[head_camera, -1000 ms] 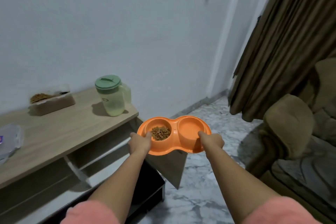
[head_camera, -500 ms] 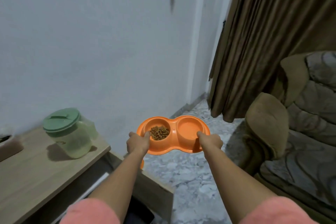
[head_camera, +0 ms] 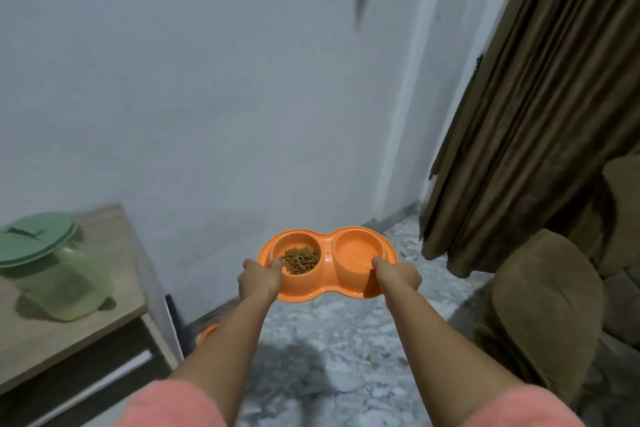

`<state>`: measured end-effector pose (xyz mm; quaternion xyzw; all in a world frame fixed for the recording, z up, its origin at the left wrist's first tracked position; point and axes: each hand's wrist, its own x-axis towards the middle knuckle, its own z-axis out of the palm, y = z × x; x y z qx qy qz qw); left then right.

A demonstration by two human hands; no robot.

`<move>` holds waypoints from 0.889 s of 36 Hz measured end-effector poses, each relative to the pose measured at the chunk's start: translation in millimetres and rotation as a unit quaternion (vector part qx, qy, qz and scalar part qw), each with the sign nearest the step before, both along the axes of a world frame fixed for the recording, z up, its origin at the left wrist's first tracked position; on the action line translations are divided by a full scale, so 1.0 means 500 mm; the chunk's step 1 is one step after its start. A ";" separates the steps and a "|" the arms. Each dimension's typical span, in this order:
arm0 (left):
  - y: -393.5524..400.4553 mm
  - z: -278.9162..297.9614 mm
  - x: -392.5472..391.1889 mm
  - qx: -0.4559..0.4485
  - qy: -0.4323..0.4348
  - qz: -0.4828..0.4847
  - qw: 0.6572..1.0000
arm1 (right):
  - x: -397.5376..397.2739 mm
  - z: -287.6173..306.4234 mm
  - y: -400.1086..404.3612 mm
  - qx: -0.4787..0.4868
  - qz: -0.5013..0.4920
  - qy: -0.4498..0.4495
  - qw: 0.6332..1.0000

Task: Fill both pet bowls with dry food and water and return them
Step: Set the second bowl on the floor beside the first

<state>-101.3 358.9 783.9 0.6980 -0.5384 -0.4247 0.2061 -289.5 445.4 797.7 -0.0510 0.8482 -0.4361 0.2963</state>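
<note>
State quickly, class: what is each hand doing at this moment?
Left hand: fingers grip the kibble end of the orange double pet bowl.
Right hand: fingers grip the bowl's other end.

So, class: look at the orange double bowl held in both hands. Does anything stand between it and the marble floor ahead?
Nothing visible does. The left hand and right hand hold the double bowl over bare floor. The wooden table lies off left, the armchair off right.
</note>
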 end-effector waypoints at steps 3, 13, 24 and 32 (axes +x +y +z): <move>-0.008 0.002 -0.065 0.004 0.010 0.043 0.999 | -0.071 0.010 -0.037 0.005 0.029 0.002 1.000; -0.042 -0.009 -0.156 0.016 0.033 0.147 0.989 | -0.186 -0.004 -0.151 0.033 0.116 -0.001 0.993; -0.194 -0.037 -0.183 0.021 0.054 0.166 0.984 | -0.221 -0.031 -0.319 0.042 0.139 -0.026 0.989; -0.307 -0.061 -0.216 0.028 0.077 0.167 0.983 | -0.259 -0.039 -0.443 0.047 0.141 -0.025 0.989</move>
